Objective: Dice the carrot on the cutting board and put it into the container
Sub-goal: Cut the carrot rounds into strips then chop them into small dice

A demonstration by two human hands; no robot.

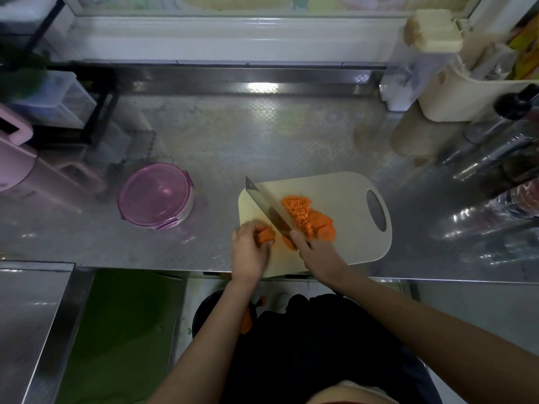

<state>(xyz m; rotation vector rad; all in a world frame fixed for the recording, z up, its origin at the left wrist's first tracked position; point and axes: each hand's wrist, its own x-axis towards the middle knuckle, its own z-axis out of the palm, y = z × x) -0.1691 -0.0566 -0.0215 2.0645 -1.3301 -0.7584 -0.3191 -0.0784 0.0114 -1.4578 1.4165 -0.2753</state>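
A home kitchen: a patterned steel tabletop [204, 147] below a window sill [233, 39], with a cutting board [344, 191], knife [268, 205], carrot [300, 212], lidded container [156, 196] and bottles [495, 158].

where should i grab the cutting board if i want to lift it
Take the cutting board by its handle end, through the oval cutout, coming from the right. That end is bare; the diced carrot, knife, left hand and right hand crowd its left and middle.
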